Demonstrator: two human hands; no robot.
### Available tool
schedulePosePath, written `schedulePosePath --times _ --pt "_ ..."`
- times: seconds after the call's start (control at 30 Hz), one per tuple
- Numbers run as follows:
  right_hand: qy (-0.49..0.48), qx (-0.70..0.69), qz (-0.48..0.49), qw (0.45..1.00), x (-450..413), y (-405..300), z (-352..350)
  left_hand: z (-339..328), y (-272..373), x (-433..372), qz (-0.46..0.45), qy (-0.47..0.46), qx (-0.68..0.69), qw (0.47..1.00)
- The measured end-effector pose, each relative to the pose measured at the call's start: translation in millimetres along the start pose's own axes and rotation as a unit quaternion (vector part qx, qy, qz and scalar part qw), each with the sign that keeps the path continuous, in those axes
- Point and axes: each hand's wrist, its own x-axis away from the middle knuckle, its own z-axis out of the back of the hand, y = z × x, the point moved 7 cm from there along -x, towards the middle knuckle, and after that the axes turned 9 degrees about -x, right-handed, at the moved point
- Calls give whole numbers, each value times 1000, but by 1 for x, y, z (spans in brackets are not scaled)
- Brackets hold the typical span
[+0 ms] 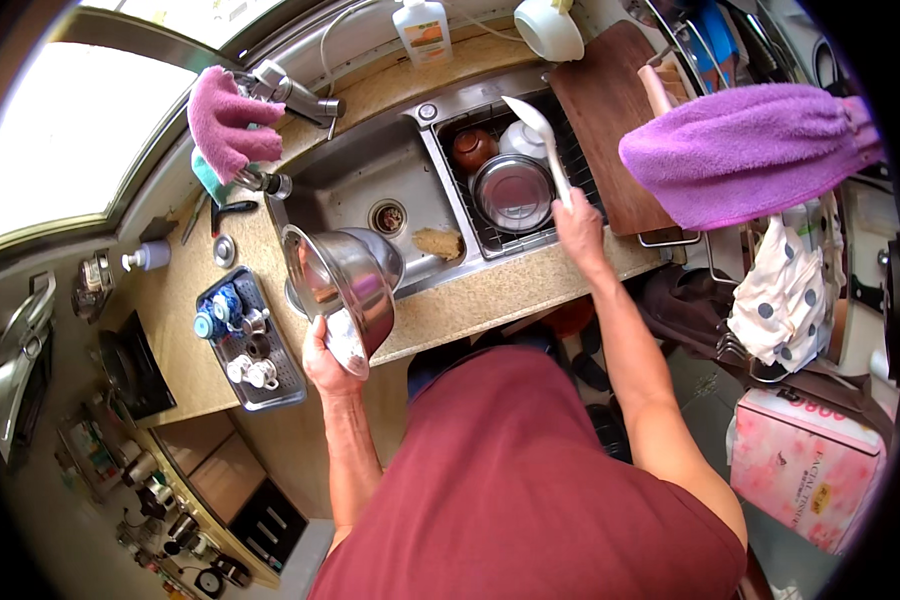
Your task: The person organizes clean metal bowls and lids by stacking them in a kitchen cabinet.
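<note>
My left hand (331, 365) grips a stainless steel bowl (371, 289) together with a small white patterned bowl (345, 335), tilted over the counter's front edge at the sink's left. My right hand (579, 225) holds a white spoon or rice paddle (544, 131) by its handle, above the right basin. Below it, a wire rack (495, 244) holds a round metal-rimmed vessel (514, 193), a brown pot (474, 150) and a white bowl (521, 140). A tan sponge or loofah (439, 243) lies in the left basin (352, 176) beside the drain.
A wooden cutting board (607, 127) lies right of the rack. A purple towel (742, 154) hangs at the right, a pink cloth (229, 124) over the faucet. On the left counter stands a tray (289, 375) with small cups; behind the sink, a white bottle (422, 34).
</note>
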Motion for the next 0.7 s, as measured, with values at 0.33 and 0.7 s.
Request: schedulePosePath --times 0.33,0.7 --pt "-50 212 -50 975 -86 77 -24 -4 -2 19 -5 93 -48 994" --pt "-112 166 202 959 -58 13 -59 -4 1 22 -16 99 -61 993"
